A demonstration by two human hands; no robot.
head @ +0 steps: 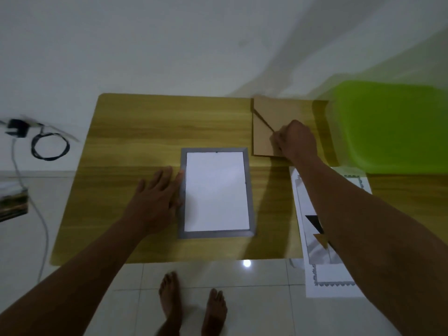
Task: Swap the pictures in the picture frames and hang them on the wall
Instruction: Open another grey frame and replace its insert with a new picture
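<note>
Two bare hands work over a wooden table that stands against a white wall. At the centre lies a grey picture frame, face down, with a white sheet filling its opening. The left hand lies flat at the frame's nine o'clock side, fingers spread, the thumb touching the frame's left edge; it clamps nothing. At one o'clock from the frame lies a brown backing board with its fold-out stand. The right hand is curled closed on the board's lower right part, fingertips pinched at the tip of the stand. At four o'clock from the frame, under the right forearm, a printed picture with dark triangles overhangs the table's near edge. A green chair stands at two o'clock. On the floor at nine o'clock are a black coiled cable and a plug.
</note>
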